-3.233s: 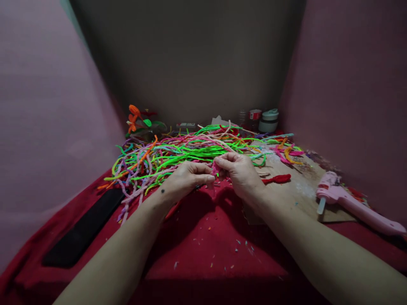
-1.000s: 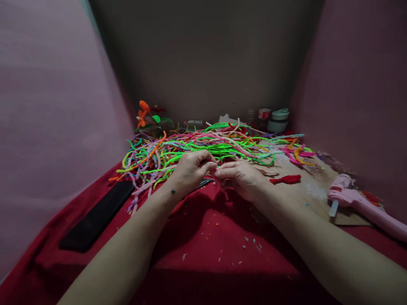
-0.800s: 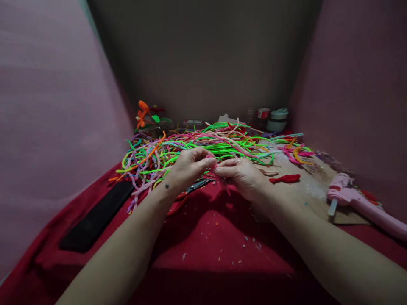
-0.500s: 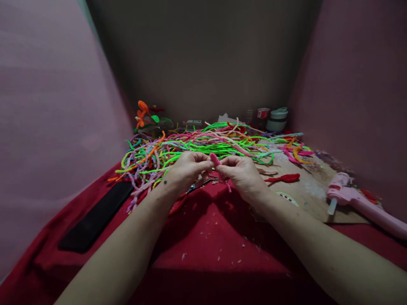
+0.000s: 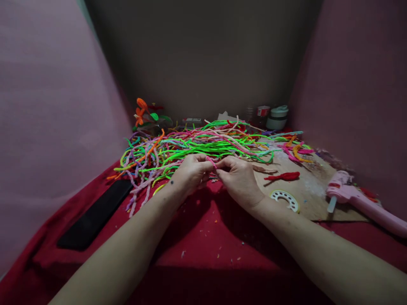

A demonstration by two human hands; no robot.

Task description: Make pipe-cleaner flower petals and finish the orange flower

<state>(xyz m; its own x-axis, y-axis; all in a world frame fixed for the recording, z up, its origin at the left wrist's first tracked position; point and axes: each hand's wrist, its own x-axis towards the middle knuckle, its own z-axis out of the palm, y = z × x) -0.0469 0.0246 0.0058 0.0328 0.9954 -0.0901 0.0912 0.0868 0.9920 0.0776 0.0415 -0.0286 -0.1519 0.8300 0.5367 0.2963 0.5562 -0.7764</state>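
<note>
A short pink pipe cleaner (image 5: 211,162) is pinched between both hands above the red cloth. My left hand (image 5: 194,170) closes on its left part, with the thumb on top and the lower fingers curled under. At its right end, my right hand (image 5: 235,176) grips it between thumb and forefinger. Fingers cover much of the piece, so its full shape is hidden. Just beyond the hands lies a large pile of coloured pipe cleaners (image 5: 203,148), bright green in the middle. A bent red pipe-cleaner piece (image 5: 286,176) rests on the cardboard to the right.
On the cardboard (image 5: 307,197) are a white ring with holes (image 5: 286,199) and a pink glue gun (image 5: 352,197). A black flat object (image 5: 95,218) lies at left. Orange pipe-cleaner flowers (image 5: 140,111) and a pale lidded cup (image 5: 277,117) stand at the back.
The pink piece has turned from upright to slanting between the fingers, and its hanging tail no longer shows. My right hand has shifted slightly left, uncovering more of the white ring.
</note>
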